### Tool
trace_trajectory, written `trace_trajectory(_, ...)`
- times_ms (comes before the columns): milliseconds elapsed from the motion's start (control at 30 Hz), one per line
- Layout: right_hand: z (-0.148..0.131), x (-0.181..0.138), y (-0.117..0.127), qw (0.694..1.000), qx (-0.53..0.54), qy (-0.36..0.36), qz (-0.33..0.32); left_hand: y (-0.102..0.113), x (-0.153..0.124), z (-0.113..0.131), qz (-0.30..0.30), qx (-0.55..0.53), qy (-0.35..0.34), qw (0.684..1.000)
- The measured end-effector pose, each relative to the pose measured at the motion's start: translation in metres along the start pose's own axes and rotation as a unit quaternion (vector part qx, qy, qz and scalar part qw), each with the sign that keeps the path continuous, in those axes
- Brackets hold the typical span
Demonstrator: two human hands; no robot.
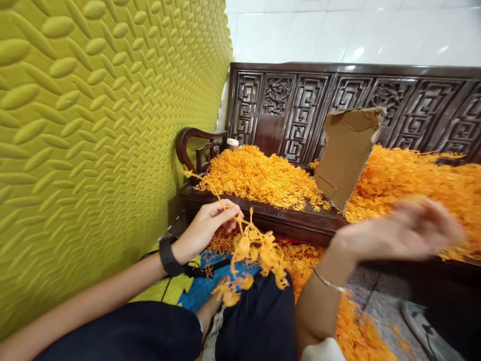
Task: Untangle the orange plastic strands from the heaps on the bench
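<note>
My left hand [222,214] is closed in a pinch on the stem of an orange artificial plant sprig [259,245]. Its leafy end droops to the right over my dark-clad legs, while the bare stem sticks out to the upper left. My right hand [408,228] is in the air in front of the right-hand pile of orange plastic pieces [424,183]. Motion smears its fingers, so whether anything is in them is hidden. Another pile of orange pieces [259,175] lies on the dark carved wooden bench [293,220], beyond my left hand.
An upright cardboard sheet [343,153] stands between the two piles. A yellow-green textured mat [93,125] walls off the left side. More orange pieces [356,331] cover the floor by my legs, with a shoe [424,326] at lower right. A small white-topped container [232,143] sits by the armrest.
</note>
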State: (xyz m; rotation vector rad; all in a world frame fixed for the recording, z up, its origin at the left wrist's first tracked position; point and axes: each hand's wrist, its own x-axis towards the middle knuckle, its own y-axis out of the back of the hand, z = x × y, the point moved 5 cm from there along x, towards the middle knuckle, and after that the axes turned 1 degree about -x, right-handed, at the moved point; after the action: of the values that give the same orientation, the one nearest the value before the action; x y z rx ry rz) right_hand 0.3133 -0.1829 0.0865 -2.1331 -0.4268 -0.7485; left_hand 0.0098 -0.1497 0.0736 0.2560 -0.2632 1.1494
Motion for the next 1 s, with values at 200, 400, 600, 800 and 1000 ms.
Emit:
trace_trajectory(200, 0.047, -0.052, -0.088, 0.905, -0.080, -0.062, -0.414, 0.000, 0.002, -0.005, -0.002, -0.016, 0.009, 1.000)
trace_trajectory(400, 0.002, -0.126, -0.045, 0.896, 0.046, -0.237, -0.373, 0.010, 0.001, 0.000, 0.054, 0.050, -0.049, 0.996)
trace_trajectory(600, -0.027, -0.209, -0.048, 0.729, 0.188, -0.461, -0.470, 0.000, -0.008, 0.014, 0.051, 0.188, -0.210, 0.958)
trace_trajectory(800, -0.007, -0.183, -0.071, 0.773, 0.241, -0.497, -0.314, -0.030, -0.016, 0.012, -0.142, 0.343, -0.308, 0.876)
trace_trajectory(1000, -0.001, -0.144, -0.062, 0.811, 0.246, -0.441, -0.294, -0.007, -0.002, -0.003, 0.023, 0.296, -0.174, 0.939)
